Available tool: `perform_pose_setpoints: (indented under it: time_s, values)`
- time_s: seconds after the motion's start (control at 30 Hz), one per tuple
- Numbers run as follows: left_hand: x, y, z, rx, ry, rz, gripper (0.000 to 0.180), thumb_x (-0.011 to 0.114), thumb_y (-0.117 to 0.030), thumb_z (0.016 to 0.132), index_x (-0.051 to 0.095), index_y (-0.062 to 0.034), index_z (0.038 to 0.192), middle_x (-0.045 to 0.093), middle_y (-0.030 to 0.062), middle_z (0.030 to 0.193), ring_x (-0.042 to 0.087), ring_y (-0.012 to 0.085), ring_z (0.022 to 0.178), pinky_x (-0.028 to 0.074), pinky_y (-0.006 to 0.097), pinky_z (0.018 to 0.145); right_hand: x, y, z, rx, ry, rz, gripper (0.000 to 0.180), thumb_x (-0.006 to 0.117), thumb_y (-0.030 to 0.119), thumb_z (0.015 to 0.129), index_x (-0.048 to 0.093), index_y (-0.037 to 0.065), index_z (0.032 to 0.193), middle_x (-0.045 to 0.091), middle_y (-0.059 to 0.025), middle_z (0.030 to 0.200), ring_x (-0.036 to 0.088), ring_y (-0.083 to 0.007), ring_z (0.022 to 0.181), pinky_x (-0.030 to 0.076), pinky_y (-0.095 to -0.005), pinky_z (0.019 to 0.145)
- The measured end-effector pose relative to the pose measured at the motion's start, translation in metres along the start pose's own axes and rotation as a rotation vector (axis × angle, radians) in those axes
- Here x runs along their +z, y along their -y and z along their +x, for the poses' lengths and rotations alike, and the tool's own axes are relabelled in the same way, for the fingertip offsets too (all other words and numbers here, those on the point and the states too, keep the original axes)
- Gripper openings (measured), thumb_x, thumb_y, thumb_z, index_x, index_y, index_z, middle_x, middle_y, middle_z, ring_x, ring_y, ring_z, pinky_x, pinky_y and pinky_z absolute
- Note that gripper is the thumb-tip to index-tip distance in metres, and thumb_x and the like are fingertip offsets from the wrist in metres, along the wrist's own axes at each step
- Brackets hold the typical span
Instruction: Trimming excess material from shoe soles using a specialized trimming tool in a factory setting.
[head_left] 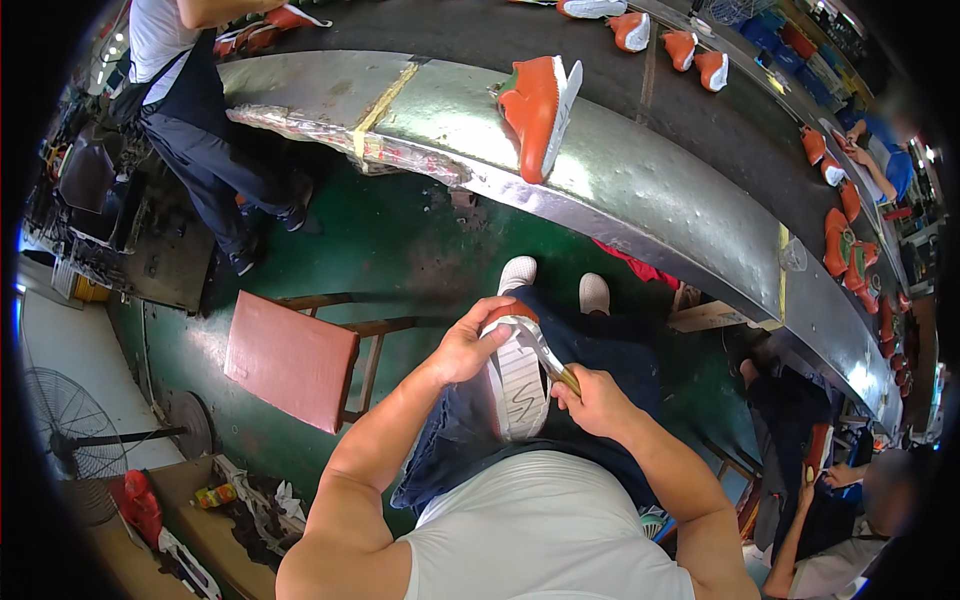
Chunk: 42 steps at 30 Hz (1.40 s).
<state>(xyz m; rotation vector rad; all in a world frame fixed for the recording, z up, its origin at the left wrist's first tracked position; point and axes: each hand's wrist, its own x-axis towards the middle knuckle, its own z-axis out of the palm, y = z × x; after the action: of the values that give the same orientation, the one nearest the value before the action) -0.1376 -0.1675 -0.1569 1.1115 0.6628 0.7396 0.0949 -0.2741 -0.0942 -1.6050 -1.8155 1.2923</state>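
On my lap a shoe [518,385] lies bottom up, its pale bottom board marked with a dark squiggle and orange upper showing at the far end. My left hand [468,342] is closed around that far end, thumb pressed on the edge. Gripped in my right hand [596,402] are metal pincers [545,355] with a yellowish handle. Their head touches the shoe's edge close to my left thumb. How far the jaws are apart cannot be made out. Ahead of me, another orange shoe [535,115] with a white sole rests on the metal ledge.
A metal ledge [450,110] borders a dark conveyor belt [600,80] carrying several orange shoes. To my left are a brown-topped stool [290,360], a standing fan [75,430] and a wooden box [190,490]. One person [190,130] stands far left; another [850,520] sits at right.
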Motion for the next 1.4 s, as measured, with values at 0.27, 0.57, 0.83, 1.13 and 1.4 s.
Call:
perform_pose_setpoints:
  time_s: [0.27,0.57,0.83,1.13,1.4]
  values:
    - [0.001,-0.011,0.007,-0.128,-0.016,0.028,0.046,0.065,-0.016,0.099,0.049,-0.0081,0.141,0.062,0.0063,0.124,0.057,0.0137,0.115,0.044,0.030,0.103,-0.026,0.039,-0.004,0.128,0.097,-0.343,0.018,0.058,0.010,0.094,0.056,-0.007,0.095,0.066,-0.0298,0.085,0.065,-0.0483,0.085,0.052,-0.0539,0.077]
    - [0.003,0.003,0.017,-0.127,-0.126,0.091,0.043,0.063,-0.012,0.097,0.052,-0.0055,0.138,0.063,0.0074,0.122,0.059,0.0148,0.112,0.047,0.031,0.101,-0.059,0.027,-0.001,0.331,0.319,0.060,0.020,0.060,0.017,0.097,0.058,-0.003,0.103,0.068,-0.0170,0.088,0.068,-0.0285,0.079,0.055,-0.0375,0.070]
    - [-0.004,-0.001,0.021,-0.163,-0.061,0.121,0.048,0.065,-0.008,0.096,0.050,-0.0049,0.142,0.063,0.0075,0.123,0.058,0.0154,0.115,0.046,0.032,0.104,-0.018,0.018,0.026,0.060,-0.076,-0.067,0.029,0.048,0.024,0.104,0.059,-0.002,0.099,0.065,-0.0121,0.075,0.067,-0.0206,0.068,0.052,-0.0359,0.063]
    - [-0.008,0.025,-0.006,-0.271,-0.057,-0.116,0.088,0.052,0.001,0.085,0.009,-0.0046,0.161,0.040,0.0184,0.153,0.039,0.0243,0.141,0.027,0.033,0.118,0.011,-0.018,0.023,0.157,-0.267,0.092,0.064,0.079,0.047,0.081,0.055,-0.005,0.109,0.068,-0.0206,0.087,0.070,-0.0329,0.080,0.055,-0.0388,0.075]
    - [0.056,0.041,-0.054,-0.330,-0.465,0.185,0.059,0.046,0.006,0.083,0.047,0.0035,0.142,0.063,0.0151,0.125,0.059,0.0214,0.117,0.044,0.031,0.103,0.049,-0.062,0.002,0.166,-0.198,0.325,0.038,0.067,0.031,0.094,0.056,-0.005,0.103,0.068,-0.0197,0.080,0.070,-0.0309,0.071,0.054,-0.0391,0.065]
